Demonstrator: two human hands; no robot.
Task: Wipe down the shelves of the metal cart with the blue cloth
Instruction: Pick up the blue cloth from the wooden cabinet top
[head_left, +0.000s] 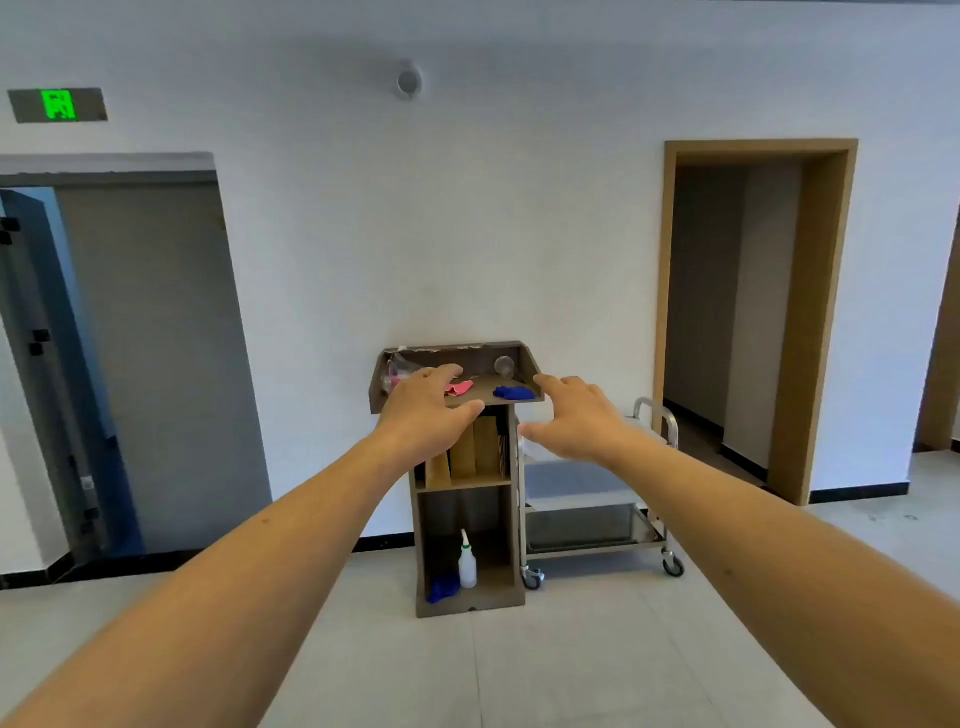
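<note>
From the head view, both bare arms stretch forward toward a brown lectern-style stand (467, 483) set against the white wall; the left hand (426, 410) is held out with fingers straight and relaxed, grasping nothing, in front of the stand's sloped top; the right hand (576, 421) is likewise released, fingers spread, thumb pointing left, holding nothing, just right of the stand's top edge.

The blue cloth (513, 393) lies on the right part of the stand's top, near the right hand's fingertips but apart from them; a pink cloth (460, 387) lies left of it, partly behind the left hand; a round silvery object (504, 365) sits at the far edge, and a crumpled clear plastic bag (397, 370) at the far left corner.

The metal cart (597, 499) stands on castors just right of the stand, by the wall, its shelves showing behind the right wrist.

In the stand's lower compartment stand a white squeeze bottle (467, 564) and a second blue cloth (443, 588) to its left; brown folders (475, 452) fill the upper compartment.
</note>
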